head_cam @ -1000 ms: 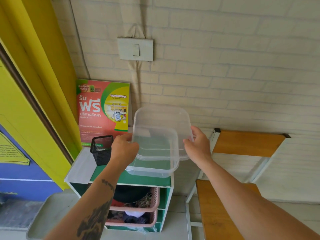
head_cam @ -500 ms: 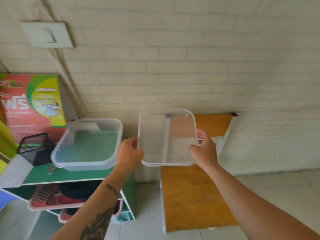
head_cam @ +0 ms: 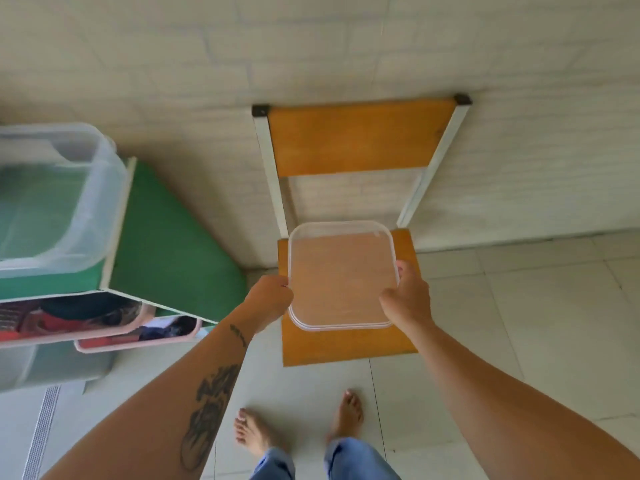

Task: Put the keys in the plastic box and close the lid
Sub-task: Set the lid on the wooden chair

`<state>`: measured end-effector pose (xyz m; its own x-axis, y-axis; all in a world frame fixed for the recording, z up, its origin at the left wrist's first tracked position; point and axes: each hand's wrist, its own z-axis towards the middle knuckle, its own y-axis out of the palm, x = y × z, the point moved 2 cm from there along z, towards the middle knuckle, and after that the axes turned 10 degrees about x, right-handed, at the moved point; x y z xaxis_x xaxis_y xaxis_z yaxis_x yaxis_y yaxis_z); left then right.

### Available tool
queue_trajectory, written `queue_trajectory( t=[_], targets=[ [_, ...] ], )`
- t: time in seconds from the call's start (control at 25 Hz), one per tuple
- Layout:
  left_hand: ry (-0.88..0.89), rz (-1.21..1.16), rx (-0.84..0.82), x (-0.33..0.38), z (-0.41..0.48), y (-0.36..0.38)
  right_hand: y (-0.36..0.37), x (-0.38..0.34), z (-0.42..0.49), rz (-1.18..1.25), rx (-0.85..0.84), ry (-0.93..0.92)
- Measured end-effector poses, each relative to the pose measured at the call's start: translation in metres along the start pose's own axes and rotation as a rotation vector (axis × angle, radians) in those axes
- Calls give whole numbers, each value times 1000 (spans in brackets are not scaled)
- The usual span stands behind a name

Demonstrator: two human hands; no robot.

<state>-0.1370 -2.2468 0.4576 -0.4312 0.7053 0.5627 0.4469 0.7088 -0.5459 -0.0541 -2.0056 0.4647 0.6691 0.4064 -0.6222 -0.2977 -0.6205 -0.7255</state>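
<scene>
Both hands, left (head_cam: 272,299) and right (head_cam: 407,299), are gripping the clear lid (head_cam: 341,275) by opposite edges, fingers closed, apparently just above the chair seat (head_cam: 346,344); the open box (head_cam: 52,202) is sitting far left, keys unseen.

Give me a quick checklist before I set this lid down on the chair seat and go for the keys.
1. Lid gripped on both sides: ok, left hand and right hand each hold an edge.
2. Lid over the chair seat: ok, the wood shows through it.
3. Seat free where visible: ok, though the lid covers most of it.
4. Plastic box open and ready: ok, it stands lidless on the green shelf unit.
5. Keys located: cannot tell, none in view.
6. Box empty: cannot tell, the image is blurred there.
</scene>
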Motion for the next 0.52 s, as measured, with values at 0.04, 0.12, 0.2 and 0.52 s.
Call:
queue_trajectory(
  t=[0.04,0.12,0.2,0.52],
  targets=[
    [-19,16,-21,-8,15,17,12,15,11,-24,-11,24],
    [-46,40,-65,-23,44,48,34,40,32,-70,-20,59],
    [-79,33,-98,-35,70,75,52,62,49,-107,-29,84],
    [-108,83,-132,-57,126,119,96,89,86,-149,-87,49]
  ],
)
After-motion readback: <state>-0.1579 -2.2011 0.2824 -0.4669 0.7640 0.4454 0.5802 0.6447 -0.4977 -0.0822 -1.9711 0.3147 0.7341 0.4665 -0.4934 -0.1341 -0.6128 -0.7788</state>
